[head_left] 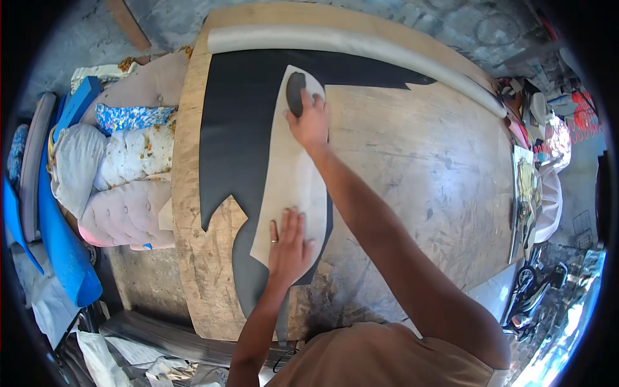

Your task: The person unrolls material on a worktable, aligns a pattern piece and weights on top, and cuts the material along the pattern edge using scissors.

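A long pale template piece lies on a black sheet of material spread over the wooden table. Near the lower end of the pale piece, my left hand rests flat with its fingers spread and a ring on one finger. My right hand is at the upper end, its fingers against a dark oval object that lies on the pale piece. What that object is, I cannot make out. The black sheet has cut, irregular edges and shows beyond both sides of the pale piece.
A pale roll lies along the far edge of the wooden table. Tufted cushions and blue foam are stacked at the left. Tools and cloth lie by the right edge, with a small motorcycle shape beyond.
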Motion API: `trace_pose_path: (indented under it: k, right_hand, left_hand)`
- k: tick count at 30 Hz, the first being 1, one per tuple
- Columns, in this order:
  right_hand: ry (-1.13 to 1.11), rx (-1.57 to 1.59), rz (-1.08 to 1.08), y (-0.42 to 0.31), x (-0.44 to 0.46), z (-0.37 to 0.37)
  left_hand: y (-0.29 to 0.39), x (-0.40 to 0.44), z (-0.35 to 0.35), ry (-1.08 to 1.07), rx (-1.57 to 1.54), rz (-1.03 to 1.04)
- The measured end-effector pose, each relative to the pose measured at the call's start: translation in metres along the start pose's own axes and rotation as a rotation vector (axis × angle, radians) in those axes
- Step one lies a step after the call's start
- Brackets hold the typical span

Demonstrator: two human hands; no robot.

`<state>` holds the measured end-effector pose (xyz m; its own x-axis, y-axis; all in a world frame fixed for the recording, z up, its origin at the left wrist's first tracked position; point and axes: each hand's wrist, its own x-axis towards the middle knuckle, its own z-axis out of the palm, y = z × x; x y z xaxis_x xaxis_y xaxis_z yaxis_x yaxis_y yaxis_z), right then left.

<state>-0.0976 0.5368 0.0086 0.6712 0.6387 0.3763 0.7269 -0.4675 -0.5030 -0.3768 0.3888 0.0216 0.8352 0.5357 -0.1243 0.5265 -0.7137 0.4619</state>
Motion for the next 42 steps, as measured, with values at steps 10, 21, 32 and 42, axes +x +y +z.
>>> trace_pose_path:
  k: [10, 21, 32, 42]
  right_hand:
    - [0.127, -0.046, 0.152, 0.179, -0.293, -0.28]
    - [0.506, -0.426, 0.508, 0.523, -0.391, -0.527]
    - [0.387, -0.634, 0.678, 0.816, -0.263, -0.663]
    - [0.039, -0.451, 0.613, 0.858, -0.241, -0.664]
  left_hand:
    - [0.017, -0.114, 0.008, 0.084, 0.223, -0.348]
    - [0.107, -0.156, 0.089, 0.254, 0.478, -0.682]
    - [0.278, -0.122, 0.167, -0.067, 0.337, -0.789]
    - [0.394, -0.011, 0.191, 0.094, -0.366, -0.199]
